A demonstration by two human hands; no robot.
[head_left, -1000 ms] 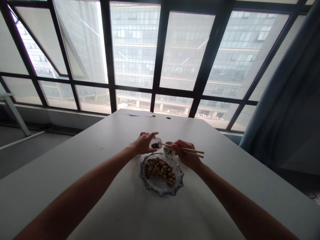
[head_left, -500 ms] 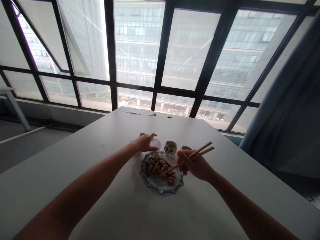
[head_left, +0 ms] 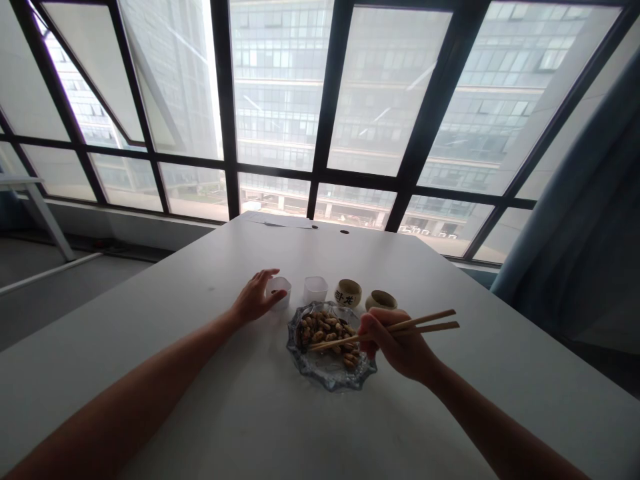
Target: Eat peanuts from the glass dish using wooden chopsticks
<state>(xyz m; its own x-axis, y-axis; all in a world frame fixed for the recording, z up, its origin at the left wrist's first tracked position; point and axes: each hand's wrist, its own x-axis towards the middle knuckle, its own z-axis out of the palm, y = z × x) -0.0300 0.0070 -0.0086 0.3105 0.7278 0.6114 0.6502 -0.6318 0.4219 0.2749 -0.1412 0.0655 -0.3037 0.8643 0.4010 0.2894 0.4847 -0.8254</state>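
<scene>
In the head view my right hand [head_left: 395, 343] grips a pair of wooden chopsticks [head_left: 425, 323], their tips down among peanuts [head_left: 325, 327] and darker pieces. These lie in a scalloped clear glass dish [head_left: 330, 381]. My left hand [head_left: 255, 297] has its fingers apart at the left side of a translucent plastic cup [head_left: 284, 304]; whether it touches the cup I cannot tell. Something small and dark shows in that cup. A second translucent cup [head_left: 315, 290] stands to its right. Beyond the dish are a small ceramic cup with black characters [head_left: 348, 293] and another ceramic cup [head_left: 381, 300].
The white table [head_left: 210, 373] stretches toward large black-framed windows [head_left: 280, 100]. White paper [head_left: 280, 221] lies at its far end, near two dark round spots. A blue curtain [head_left: 575, 193] hangs at right. Another white table's leg [head_left: 47, 220] stands at left.
My left hand has moved left from the second plastic cup to the leftmost one. The chopstick tips have shifted left within the dish, and the chopsticks lie flatter. The view has shifted slightly.
</scene>
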